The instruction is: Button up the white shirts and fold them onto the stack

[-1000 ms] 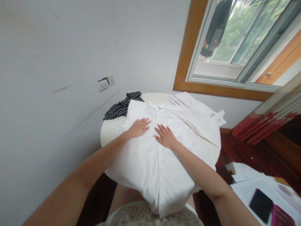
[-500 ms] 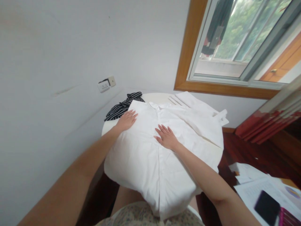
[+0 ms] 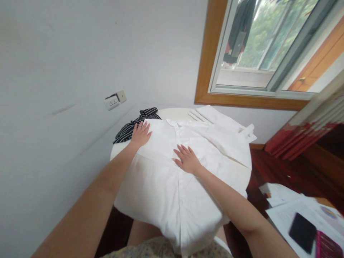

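Observation:
A white shirt (image 3: 166, 186) lies spread over a small round white table (image 3: 176, 113), its lower part hanging over the near edge. My left hand (image 3: 140, 134) lies flat and open on the shirt's left shoulder, beside a black-and-white striped garment (image 3: 133, 125). My right hand (image 3: 186, 158) rests flat and open on the middle of the shirt, near the button line. The shirt's right sleeve (image 3: 225, 125) stretches toward the far right of the table.
A white wall with a socket (image 3: 114, 101) stands to the left and behind. A wood-framed window (image 3: 249, 61) is at the upper right. Papers (image 3: 285, 211), a dark phone (image 3: 302, 232) and a pink thing lie at the lower right, over a dark red floor.
My left hand has slid from the shirt's chest out and up to the left shoulder, flattening the cloth. My right hand has stayed where it was. The view shifted slightly.

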### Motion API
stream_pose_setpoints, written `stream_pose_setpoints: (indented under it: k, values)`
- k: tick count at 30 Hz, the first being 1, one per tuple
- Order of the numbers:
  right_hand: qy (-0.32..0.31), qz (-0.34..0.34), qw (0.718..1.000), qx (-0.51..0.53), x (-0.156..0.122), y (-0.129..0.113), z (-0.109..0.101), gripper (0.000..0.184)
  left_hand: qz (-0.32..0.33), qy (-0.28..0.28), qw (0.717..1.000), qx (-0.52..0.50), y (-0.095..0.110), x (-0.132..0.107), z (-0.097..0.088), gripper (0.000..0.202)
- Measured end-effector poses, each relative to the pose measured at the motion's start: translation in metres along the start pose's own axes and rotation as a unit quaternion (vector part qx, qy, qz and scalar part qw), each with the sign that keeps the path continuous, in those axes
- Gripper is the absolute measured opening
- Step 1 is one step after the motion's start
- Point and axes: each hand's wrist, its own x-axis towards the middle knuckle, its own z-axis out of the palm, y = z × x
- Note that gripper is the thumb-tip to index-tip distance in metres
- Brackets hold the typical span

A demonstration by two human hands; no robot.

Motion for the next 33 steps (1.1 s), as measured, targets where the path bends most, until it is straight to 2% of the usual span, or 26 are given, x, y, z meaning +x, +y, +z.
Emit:
stream_pose_setpoints:
  k: [4,7,9,12,15,17,20,25,28,33]
  values:
    - [-0.009,0.002,1.000,-0.006,0.001,0.000,-0.001,0.057,-0.007,0.000,1.000,0.000,0.001,0.013,-0.016,0.060]
    - [-0.012,0.004,1.000,-0.003,0.002,0.000,-0.001,0.057,-0.003,0.020,1.000,-0.009,0.025,0.012,-0.035,0.061]
    - [-0.009,0.005,1.000,0.003,0.001,0.001,0.000,0.057,0.022,0.009,0.999,-0.030,0.051,0.000,-0.042,0.061]
    - [0.001,0.004,1.000,0.016,-0.001,0.003,0.001,0.060,0.061,-0.069,0.993,-0.078,0.083,-0.032,-0.039,0.059]
    - [0.008,0.009,1.000,0.024,0.000,0.004,-0.001,0.064,0.068,-0.117,0.986,-0.101,0.098,-0.059,-0.030,0.058]
    - [0.009,0.024,0.999,0.025,0.007,0.000,-0.004,0.065,0.064,-0.114,0.986,-0.106,0.100,-0.068,-0.026,0.057]
    - [0.013,0.048,0.998,0.025,0.028,-0.019,-0.005,0.060,0.068,-0.110,0.985,-0.110,0.098,-0.069,-0.023,0.057]
    - [0.010,0.099,0.995,0.029,0.053,-0.059,0.010,0.055,0.075,-0.122,0.983,-0.113,0.095,-0.064,-0.021,0.055]
    - [0.018,0.112,0.993,0.022,0.048,-0.065,0.016,0.054,0.059,-0.111,0.983,-0.132,0.095,-0.065,-0.019,0.054]
    - [0.007,0.128,0.992,-0.001,0.021,-0.049,0.010,0.054,0.048,-0.098,0.983,-0.146,0.094,-0.066,-0.019,0.054]
